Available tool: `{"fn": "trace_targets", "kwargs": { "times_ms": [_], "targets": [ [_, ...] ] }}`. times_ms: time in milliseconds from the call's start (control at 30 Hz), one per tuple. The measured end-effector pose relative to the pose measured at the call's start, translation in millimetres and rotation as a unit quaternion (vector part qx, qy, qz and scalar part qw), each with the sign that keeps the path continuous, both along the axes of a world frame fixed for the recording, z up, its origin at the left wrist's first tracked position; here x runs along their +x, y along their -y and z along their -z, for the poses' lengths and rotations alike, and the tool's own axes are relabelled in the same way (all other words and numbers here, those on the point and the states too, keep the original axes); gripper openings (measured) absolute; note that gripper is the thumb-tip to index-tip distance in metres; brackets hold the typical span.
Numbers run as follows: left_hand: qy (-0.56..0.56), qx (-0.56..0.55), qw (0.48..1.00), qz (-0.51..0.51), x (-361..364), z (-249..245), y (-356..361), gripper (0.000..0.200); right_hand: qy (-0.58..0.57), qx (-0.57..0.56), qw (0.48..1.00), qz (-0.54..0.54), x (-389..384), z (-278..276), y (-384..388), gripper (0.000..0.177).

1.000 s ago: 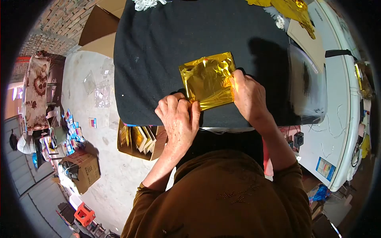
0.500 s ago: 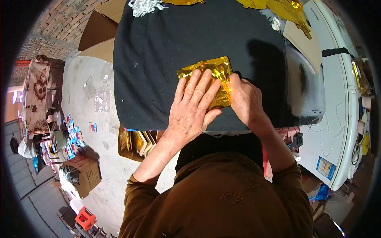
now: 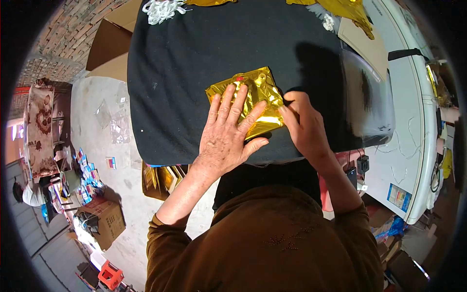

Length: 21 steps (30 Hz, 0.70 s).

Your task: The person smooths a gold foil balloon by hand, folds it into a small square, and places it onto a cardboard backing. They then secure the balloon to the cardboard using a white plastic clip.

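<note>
A shiny gold foil packet (image 3: 262, 85) lies flat and creased on the black cloth (image 3: 219, 44), with a small red spot near its far edge. My left hand (image 3: 224, 129) rests palm down over its near left part, fingers stretched and thumb out to the side. At the packet's right edge, my right hand (image 3: 307, 121) is closed, its fingers curled and its thumb touching the foil. The exact grip of the right fingertips is partly hidden.
White cord (image 3: 164, 10) lies at the far left of the cloth, and more gold foil (image 3: 348, 12) at the far right. Clear plastic sheets (image 3: 367, 97) and cardboard (image 3: 362, 44) lie to the right beside a white appliance (image 3: 406, 131). An open box (image 3: 160, 181) stands below the table's left edge.
My right hand has turned, with its fingers more curled at the packet's right edge. My left hand stays flat on the foil, fingers slightly more spread. The whole view has shifted a little.
</note>
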<state>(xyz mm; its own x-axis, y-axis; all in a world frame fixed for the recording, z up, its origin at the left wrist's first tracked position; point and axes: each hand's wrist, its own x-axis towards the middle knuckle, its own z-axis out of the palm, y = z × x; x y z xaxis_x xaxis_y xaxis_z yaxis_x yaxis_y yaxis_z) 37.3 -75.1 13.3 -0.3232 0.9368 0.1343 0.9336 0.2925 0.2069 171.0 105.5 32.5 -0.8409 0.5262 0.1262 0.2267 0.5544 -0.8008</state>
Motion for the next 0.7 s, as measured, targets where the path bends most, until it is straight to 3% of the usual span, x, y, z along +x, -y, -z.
{"fn": "trace_targets", "kwargs": {
  "times_ms": [133,233,433,700],
  "targets": [
    [-0.006,-0.007,1.0,0.0,-1,-2,0,0.08,-0.017,0.069,0.997,0.027,11,1,8,0.021],
    [-0.003,-0.009,1.0,-0.002,0,-2,-1,0.08,-0.004,0.2,0.98,-0.003,12,7,5,0.016],
    [0.0,-0.004,1.0,-0.009,1,0,-1,0.078,0.098,0.313,0.944,0.041,6,10,13,0.022],
    [0.001,0.0,1.0,-0.007,0,-2,-1,0.077,0.092,0.35,0.931,0.056,6,20,5,0.023]
  ]
}}
